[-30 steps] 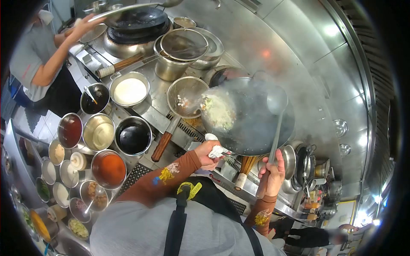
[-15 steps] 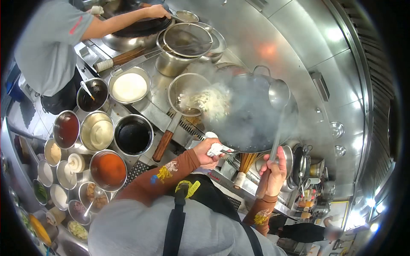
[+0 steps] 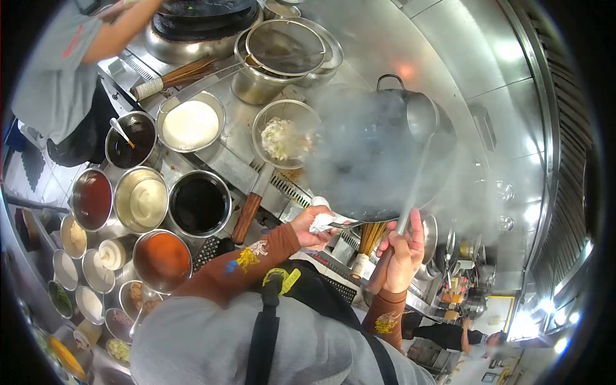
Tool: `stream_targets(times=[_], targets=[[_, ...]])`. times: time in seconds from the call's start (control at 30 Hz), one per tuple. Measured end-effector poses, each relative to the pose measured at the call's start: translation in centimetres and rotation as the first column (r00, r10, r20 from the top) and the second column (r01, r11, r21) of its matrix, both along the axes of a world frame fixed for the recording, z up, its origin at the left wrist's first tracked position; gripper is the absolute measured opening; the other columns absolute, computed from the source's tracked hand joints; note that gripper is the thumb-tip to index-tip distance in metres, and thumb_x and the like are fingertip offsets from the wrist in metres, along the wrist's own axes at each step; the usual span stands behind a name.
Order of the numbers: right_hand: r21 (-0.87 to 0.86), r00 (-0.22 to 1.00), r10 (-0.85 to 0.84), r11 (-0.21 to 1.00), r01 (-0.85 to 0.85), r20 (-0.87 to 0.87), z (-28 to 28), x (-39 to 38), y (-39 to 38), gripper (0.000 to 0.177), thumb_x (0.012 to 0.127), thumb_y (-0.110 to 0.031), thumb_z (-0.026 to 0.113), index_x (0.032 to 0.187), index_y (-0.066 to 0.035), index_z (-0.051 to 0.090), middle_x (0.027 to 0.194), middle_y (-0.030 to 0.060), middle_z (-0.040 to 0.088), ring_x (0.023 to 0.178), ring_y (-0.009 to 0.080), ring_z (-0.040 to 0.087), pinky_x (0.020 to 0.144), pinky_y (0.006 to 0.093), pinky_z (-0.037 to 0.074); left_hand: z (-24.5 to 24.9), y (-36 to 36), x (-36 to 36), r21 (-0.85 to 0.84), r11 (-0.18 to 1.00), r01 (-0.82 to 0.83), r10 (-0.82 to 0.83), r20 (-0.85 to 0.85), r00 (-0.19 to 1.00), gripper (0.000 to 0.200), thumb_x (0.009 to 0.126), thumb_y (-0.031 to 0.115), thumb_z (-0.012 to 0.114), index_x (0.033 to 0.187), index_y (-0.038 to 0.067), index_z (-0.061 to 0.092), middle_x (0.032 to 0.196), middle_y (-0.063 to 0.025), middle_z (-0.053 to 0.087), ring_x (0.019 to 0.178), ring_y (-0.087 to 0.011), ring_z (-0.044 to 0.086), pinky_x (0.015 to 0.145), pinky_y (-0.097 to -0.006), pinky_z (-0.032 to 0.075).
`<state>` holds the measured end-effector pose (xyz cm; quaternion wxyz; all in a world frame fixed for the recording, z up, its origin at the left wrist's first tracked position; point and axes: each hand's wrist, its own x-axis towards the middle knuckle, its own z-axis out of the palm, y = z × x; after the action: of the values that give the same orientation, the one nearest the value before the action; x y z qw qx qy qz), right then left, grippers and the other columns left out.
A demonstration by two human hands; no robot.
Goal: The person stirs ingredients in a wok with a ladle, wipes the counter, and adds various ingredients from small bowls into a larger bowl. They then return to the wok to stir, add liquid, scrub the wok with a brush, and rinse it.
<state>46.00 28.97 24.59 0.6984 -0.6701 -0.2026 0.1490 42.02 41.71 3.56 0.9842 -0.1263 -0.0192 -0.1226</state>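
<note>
My left hand [image 3: 310, 231] is closed round the near handle of a wok [image 3: 375, 210], with a white cloth [image 3: 321, 223] between palm and metal. Thick steam hides most of the wok's inside. My right hand [image 3: 403, 258] grips the wooden handle of a long ladle [image 3: 422, 119], whose bowl hangs over the wok's far right side. Left of the wok, a strainer [image 3: 299, 106] with a wooden handle holds a pale heap of chopped food [image 3: 278, 138]. A bamboo brush [image 3: 371, 239] lies between my hands, below the wok.
Pots of dark sauce [image 3: 200, 203], orange liquid [image 3: 162, 260] and white liquid [image 3: 190, 125] crowd the left side. A large sieve [image 3: 286, 46] rests on a pot [image 3: 258, 86] behind. A co-worker [image 3: 58, 77] stands at another wok [image 3: 205, 19] at upper left.
The pale food, spread between wok and strainer before, now lies in the strainer. Steam over the wok has thickened. The co-worker's arm has pulled back left.
</note>
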Motion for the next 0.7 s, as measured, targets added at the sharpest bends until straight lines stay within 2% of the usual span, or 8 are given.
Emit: stream_targets(times=[0.13,0.23,0.27,0.4,0.5,0.6,0.7], targets=[[-0.049,1.000,-0.011,0.999,0.012,0.027,0.1,0.0,0.5,0.066,0.084,0.007,0.051,0.146,0.003,0.029,0.095,0.0109,0.062,0.059,0.0110,0.054,0.047,0.0231,0.046,0.1,-0.2,0.4,-0.010,1.000,-0.006,0.006,-0.012,1.000,0.026,0.087,0.013,0.056,0.105,-0.004,0.054,0.106,-0.0186,0.065,0.070,-0.0213,0.061,0.044,-0.0235,0.042],[-0.063,0.999,-0.013,0.998,0.015,0.031,-0.2,0.3,0.4,0.066,0.084,0.007,0.051,0.146,0.003,0.029,0.094,0.0108,0.062,0.058,0.0110,0.054,0.046,0.0229,0.046,1.3,-0.5,0.6,0.060,0.998,-0.018,0.027,-0.164,0.986,0.043,0.088,0.019,0.053,0.118,-0.011,0.053,0.081,-0.0169,0.056,0.059,-0.0171,0.049,0.046,-0.0230,0.041],[-0.064,0.999,-0.014,0.998,0.016,0.031,-0.3,0.6,0.3,0.066,0.084,0.006,0.051,0.146,0.002,0.029,0.094,0.0107,0.062,0.058,0.0109,0.054,0.046,0.0229,0.046,0.4,-0.6,0.8,0.059,0.998,-0.009,0.013,-0.060,0.998,0.036,0.087,0.017,0.054,0.112,-0.008,0.055,0.087,-0.0169,0.059,0.063,-0.0194,0.054,0.046,-0.0242,0.042],[-0.168,0.997,-0.056,0.984,0.063,0.045,-1.9,2.7,-0.5,0.065,0.083,0.005,0.052,0.145,0.000,0.032,0.093,0.0121,0.062,0.057,0.0119,0.054,0.046,0.0255,0.047,0.6,-1.3,1.8,0.177,0.983,-0.041,0.061,-0.106,0.992,0.020,0.086,0.014,0.055,0.099,-0.002,0.056,0.092,-0.0160,0.063,0.069,-0.0229,0.062,0.044,-0.0250,0.042],[-0.228,0.992,-0.017,0.974,-0.013,-0.129,-3.1,4.8,0.5,0.065,0.083,0.004,0.053,0.145,-0.001,0.032,0.093,0.0135,0.062,0.055,0.0132,0.056,0.045,0.0274,0.048,1.0,-1.4,2.9,0.263,0.964,-0.033,0.061,-0.100,0.993,0.012,0.086,0.012,0.054,0.094,0.002,0.056,0.091,-0.0163,0.065,0.071,-0.0250,0.065,0.043,-0.0256,0.043],[-0.186,0.956,0.039,0.978,-0.097,-0.292,-4.2,4.8,1.2,0.066,0.084,0.004,0.054,0.145,-0.003,0.031,0.094,0.0152,0.061,0.055,0.0155,0.057,0.044,0.0296,0.050,1.4,-1.8,2.9,0.346,0.937,-0.044,0.096,-0.133,0.986,0.010,0.087,0.012,0.053,0.093,0.005,0.057,0.085,-0.0154,0.066,0.068,-0.0263,0.066,0.043,-0.0249,0.043],[-0.108,0.905,0.111,0.980,-0.169,-0.411,-4.4,3.0,1.5,0.065,0.084,0.003,0.054,0.145,-0.003,0.031,0.094,0.0150,0.062,0.055,0.0157,0.055,0.043,0.0285,0.047,0.9,-2.1,3.5,0.360,0.933,-0.031,0.078,-0.117,0.990,0.010,0.088,0.015,0.054,0.091,0.006,0.058,0.079,-0.0122,0.065,0.067,-0.0251,0.066,0.045,-0.0247,0.043]])
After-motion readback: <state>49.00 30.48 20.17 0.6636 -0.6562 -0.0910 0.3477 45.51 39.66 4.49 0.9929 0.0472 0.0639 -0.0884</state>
